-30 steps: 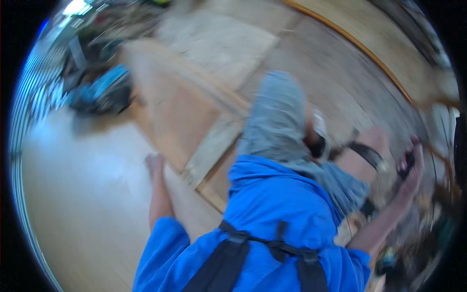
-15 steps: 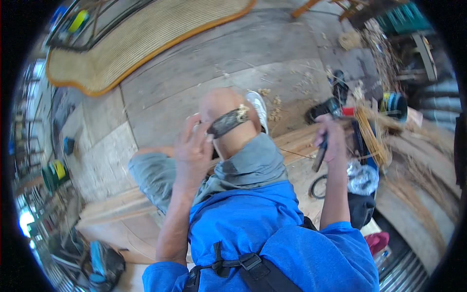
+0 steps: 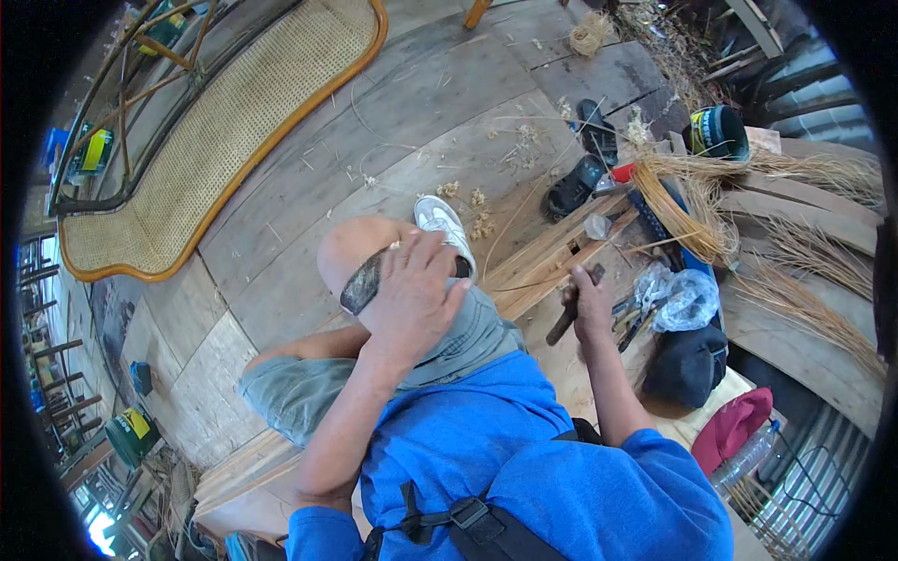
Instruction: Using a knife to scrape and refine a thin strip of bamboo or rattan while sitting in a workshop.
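My left hand [image 3: 418,292] lies over my raised knee, fingers extended, covering part of a dark worn pad [image 3: 361,286] that wraps the leg. Some pale shavings show by the fingertips. Off to the right, my right hand [image 3: 591,310] is closed around a short, dark, knife-like tool [image 3: 561,325]. One end of it points down toward the bench and the other sticks up past the thumb; its exact kind is unclear. Below that hand, several hand tools [image 3: 636,323] lie beside a clear plastic bag [image 3: 687,297].
A caned panel [image 3: 234,140] with an orange-brown wooden rim lies at the far left. Coiled cane strands [image 3: 687,220] spread over planks at right. Dark clogs [image 3: 575,187], a black cap [image 3: 687,365] and a red cap [image 3: 734,430] are nearby. Shavings dot the board floor [image 3: 393,122].
My left hand has come from beside the pad to lie across it. My right hand still grips the tool. The whole view has shifted, with the caned panel now farther left.
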Motion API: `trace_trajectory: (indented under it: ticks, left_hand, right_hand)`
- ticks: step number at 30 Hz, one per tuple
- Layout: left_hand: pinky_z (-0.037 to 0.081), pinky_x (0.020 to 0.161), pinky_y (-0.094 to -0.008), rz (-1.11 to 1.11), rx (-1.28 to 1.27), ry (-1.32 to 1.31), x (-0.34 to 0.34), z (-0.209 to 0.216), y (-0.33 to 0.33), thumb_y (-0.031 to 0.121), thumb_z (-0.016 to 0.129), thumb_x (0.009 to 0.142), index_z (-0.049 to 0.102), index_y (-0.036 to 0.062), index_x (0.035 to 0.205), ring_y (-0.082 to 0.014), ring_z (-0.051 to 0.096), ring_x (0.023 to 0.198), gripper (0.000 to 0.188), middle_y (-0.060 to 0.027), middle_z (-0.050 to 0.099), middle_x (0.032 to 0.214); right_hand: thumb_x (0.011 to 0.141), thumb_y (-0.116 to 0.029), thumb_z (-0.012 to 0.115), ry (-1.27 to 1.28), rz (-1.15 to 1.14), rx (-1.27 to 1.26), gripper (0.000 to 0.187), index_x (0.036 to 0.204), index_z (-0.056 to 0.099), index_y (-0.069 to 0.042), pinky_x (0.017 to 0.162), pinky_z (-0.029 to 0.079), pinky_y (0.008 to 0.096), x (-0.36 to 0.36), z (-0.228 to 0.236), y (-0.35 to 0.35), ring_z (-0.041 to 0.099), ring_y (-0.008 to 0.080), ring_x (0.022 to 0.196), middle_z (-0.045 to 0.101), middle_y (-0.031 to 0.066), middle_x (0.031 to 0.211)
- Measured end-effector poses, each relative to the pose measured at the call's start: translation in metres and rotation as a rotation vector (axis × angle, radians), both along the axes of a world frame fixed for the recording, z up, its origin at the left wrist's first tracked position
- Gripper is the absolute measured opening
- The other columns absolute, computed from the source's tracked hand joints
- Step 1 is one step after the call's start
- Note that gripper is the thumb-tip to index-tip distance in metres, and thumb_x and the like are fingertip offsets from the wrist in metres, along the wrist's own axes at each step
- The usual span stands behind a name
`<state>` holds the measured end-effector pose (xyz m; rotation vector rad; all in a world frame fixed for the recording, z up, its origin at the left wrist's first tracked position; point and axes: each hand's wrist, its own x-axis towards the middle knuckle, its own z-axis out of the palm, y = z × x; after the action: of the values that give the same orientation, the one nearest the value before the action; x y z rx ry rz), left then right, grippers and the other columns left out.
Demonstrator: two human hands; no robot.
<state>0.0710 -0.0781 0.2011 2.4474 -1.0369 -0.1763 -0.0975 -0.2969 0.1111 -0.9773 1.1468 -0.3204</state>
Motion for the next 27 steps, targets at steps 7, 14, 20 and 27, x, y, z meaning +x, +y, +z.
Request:
trace_trajectory:
  ticks: [7,14,20,27]
  left_hand:
    - [0.043,0.087,-0.0352,-0.185,-0.422,0.933,-0.006,-0.005,-0.038,0.033,0.051,0.088,0.049,-0.006,0.114,-0.0316,0.056,0.101,0.047,-0.0219,0.056,0.11]
    - [0.045,0.064,-0.0311,-0.115,-0.223,0.881,-0.017,-0.011,-0.03,0.028,0.051,0.089,0.06,-0.0011,0.086,-0.0159,0.056,0.071,0.031,-0.0111,0.059,0.073]
    - [0.046,0.071,-0.0411,-0.07,-0.073,0.254,-0.018,-0.057,-0.035,0.024,0.051,0.084,0.063,0.0031,0.078,-0.0334,0.057,0.079,0.025,-0.0136,0.061,0.08]
    - [0.043,0.085,-0.0442,-0.427,0.308,0.323,-0.026,-0.031,-0.039,0.031,0.053,0.082,0.063,0.0037,0.09,-0.0319,0.055,0.095,0.03,-0.0112,0.059,0.101]
  right_hand:
    - [0.087,-0.019,0.057,-0.389,0.157,0.22,0.018,0.089,0.056,-0.001,0.053,0.041,0.0274,0.059,0.095,0.043,0.048,0.0132,0.055,0.049,0.0014,0.064]
    - [0.087,-0.024,0.055,-0.316,0.051,0.302,0.021,0.088,0.054,-0.003,0.052,0.041,0.0298,0.038,0.09,0.04,0.046,0.0131,0.053,0.045,0.0002,0.061]
    - [0.087,-0.03,0.054,0.258,0.833,0.224,0.032,0.078,0.056,0.001,0.045,0.04,0.0283,0.002,0.112,0.015,0.047,0.0142,0.045,0.047,0.0035,0.052]
    - [0.088,-0.027,0.052,-0.388,0.347,0.138,0.03,0.097,0.053,0.001,0.048,0.042,0.0306,0.096,0.107,-0.038,0.045,0.0129,0.047,0.043,-0.0008,0.053]
